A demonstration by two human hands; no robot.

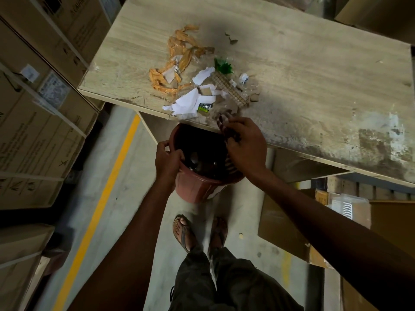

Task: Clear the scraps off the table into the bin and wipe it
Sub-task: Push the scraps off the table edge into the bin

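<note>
Dark trousers (224, 281) and my two sandalled feet (183, 232) sit closest below me, on a grey concrete floor (139, 198) with a yellow line (107, 187) painted along it. Above them I hold a reddish-brown bin (197, 187) tilted up under the near edge of the bench (314, 75). My left hand (168, 160) is clamped on the bin's rim, thumb outside and fingers curled inside. My right hand (247, 144) is closed around a striped cloth (224, 124), bunched at the bench edge right over the bin's mouth; part of the cloth hangs down into the bin. Some dark items lie inside the bin, too dim to make out.

Just beyond my right hand, the scraps (202, 90) lie heaped near the bench's front edge: torn white paper (188, 102), orange-brown tape strips (177, 63) further back and to the left, a green plastic piece (222, 67), a tan gridded strip (231, 89), and a small green-and-white wrapper (205, 107) whose print is too small to read. The nearest scraps almost touch the cloth.

Cardboard boxes (45, 108) stacked on my left carry labels and printed text, blurred beyond reading. More cardboard (287, 230) lies on the floor to my right.
</note>
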